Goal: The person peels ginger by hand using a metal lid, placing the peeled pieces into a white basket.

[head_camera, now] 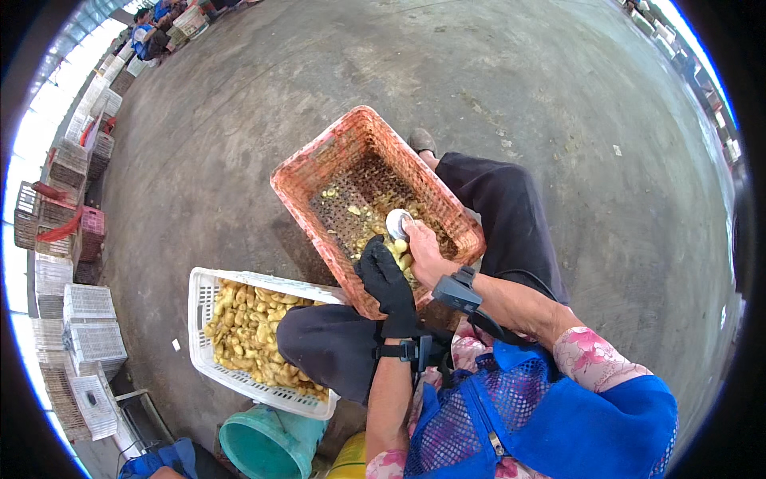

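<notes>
My right hand (423, 248), bare, grips a round, shiny, pale metal disc-shaped tool (397, 225) over an orange-red plastic crate (326, 239). Close beside it is my left hand (383, 272) in a black glove, its fingers curled. A pale yellow rounded piece (400, 246) shows between the two hands; I cannot tell which hand, if either, has hold of it. Yellowish scraps (354, 211) and pieces lie on the crate's dirty perforated bottom. Left of my knee, a white plastic crate (202, 353) is filled with knobby yellow-brown pieces (257, 329), which look like ginger or small tubers.
A green bucket (263, 443) and something yellow (349, 458) stand below the white crate. My knees (323, 347) flank the orange-red crate. Stacked crates (90, 305) line the left side. A seated person (146, 36) is far off at the upper left; part of another (173, 461) shows at lower left.
</notes>
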### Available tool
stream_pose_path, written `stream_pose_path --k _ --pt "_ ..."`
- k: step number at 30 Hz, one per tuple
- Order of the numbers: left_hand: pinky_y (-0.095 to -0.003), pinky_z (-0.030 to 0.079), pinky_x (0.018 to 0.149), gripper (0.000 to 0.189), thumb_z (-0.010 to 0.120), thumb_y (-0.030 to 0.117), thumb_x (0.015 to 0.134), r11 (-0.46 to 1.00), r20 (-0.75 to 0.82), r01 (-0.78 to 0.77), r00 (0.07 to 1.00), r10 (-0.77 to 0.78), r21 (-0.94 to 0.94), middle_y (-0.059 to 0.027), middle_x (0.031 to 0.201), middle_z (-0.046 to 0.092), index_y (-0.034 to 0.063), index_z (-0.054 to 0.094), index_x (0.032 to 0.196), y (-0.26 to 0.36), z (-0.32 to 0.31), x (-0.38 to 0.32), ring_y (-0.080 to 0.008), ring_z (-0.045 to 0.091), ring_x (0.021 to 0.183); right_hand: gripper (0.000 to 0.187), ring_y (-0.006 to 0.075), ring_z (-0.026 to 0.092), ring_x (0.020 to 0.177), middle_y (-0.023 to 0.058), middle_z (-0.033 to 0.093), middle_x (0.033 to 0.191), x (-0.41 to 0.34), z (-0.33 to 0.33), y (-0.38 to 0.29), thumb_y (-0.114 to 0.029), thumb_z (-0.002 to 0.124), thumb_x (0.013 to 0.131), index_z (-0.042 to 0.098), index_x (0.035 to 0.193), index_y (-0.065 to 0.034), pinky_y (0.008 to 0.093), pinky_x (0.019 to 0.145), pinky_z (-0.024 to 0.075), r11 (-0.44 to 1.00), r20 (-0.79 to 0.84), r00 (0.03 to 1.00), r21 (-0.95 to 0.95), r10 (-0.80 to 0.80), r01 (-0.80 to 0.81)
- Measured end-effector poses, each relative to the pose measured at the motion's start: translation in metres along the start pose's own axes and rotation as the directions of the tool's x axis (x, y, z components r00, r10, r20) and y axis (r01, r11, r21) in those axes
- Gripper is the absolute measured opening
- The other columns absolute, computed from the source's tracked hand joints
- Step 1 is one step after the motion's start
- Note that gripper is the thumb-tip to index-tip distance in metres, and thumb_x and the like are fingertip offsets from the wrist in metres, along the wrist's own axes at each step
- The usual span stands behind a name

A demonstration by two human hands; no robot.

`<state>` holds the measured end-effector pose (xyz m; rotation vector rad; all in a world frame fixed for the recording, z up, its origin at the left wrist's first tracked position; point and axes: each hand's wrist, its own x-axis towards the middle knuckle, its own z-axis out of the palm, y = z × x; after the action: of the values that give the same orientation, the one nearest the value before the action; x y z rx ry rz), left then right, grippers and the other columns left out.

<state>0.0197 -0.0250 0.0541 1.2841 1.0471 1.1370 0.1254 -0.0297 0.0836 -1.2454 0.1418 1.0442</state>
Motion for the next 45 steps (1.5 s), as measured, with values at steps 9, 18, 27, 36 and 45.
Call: stream_pose_path --k 9,18,27,36,45 --pt "-0.0447 0.047 0.129 0.068 0.040 0.053 0.130 0.789 0.204 0.330 0.943 -0.261 -0.518 -0.0155 0.160 0.070 -0.0004 0.063 0.165 -0.006 0.012 -0.004 -0.0300 0.065 0.147 0.026 0.0123 0.064 0.081 -0.0007 0.068 0.090 0.020 0.000 -0.021 -0.026 0.070 0.118 0.073 0.110 -0.0019 0.0351 0.071 0.0521 0.865 0.219 0.882 -0.199 -0.418 0.460" --pt "-0.0416 0.056 0.119 0.071 0.093 0.002 0.093 0.989 0.536 0.143 0.831 -0.146 0.048 -0.0117 0.154 0.073 0.0015 0.065 0.158 0.031 -0.015 -0.011 -0.0252 0.070 0.141 0.020 0.0174 0.061 0.068 0.0077 0.069 0.081 -0.026 -0.009 -0.053 -0.020 0.074 0.113 0.071 0.115 -0.0008 0.0376 0.063 0.0487 0.321 0.760 0.461 -0.343 -0.457 0.883" --pt "-0.0304 0.064 0.087 0.037 0.062 0.024 0.121 0.743 0.425 0.485 0.856 -0.295 -0.461 -0.0066 0.123 0.076 0.0043 0.073 0.151 0.002 -0.009 0.000 -0.0183 0.076 0.105 0.027 0.0016 0.049 0.072 -0.0083 0.062 0.088 -0.045 -0.033 -0.110 -0.035 0.071 0.121 0.072 0.115 -0.0091 0.0250 0.059 0.0334 0.816 0.442 0.864 -0.390 -0.240 0.426" --pt "-0.0407 0.061 0.103 0.036 0.059 0.032 0.126 0.958 0.143 0.125 0.986 -0.090 -0.257 -0.0083 0.126 0.077 0.0030 0.076 0.139 0.018 -0.003 0.002 -0.0218 0.074 0.112 0.026 0.0068 0.059 0.075 -0.0034 0.067 0.088 -0.020 -0.052 -0.086 -0.028 0.073 0.117 0.075 0.108 -0.0034 0.0300 0.062 0.0430 0.714 0.484 0.874 -0.598 -0.039 0.364" --pt "-0.0391 0.060 0.109 0.029 0.063 0.021 0.123 0.893 0.102 0.273 0.962 -0.254 -0.357 -0.0102 0.134 0.080 -0.0001 0.078 0.137 0.039 0.001 0.004 -0.0217 0.075 0.121 0.039 0.0175 0.064 0.071 0.0089 0.069 0.077 -0.020 -0.028 -0.076 -0.033 0.077 0.107 0.077 0.096 0.0042 0.0430 0.063 0.0480 0.532 0.445 0.896 -0.758 0.000 0.377"
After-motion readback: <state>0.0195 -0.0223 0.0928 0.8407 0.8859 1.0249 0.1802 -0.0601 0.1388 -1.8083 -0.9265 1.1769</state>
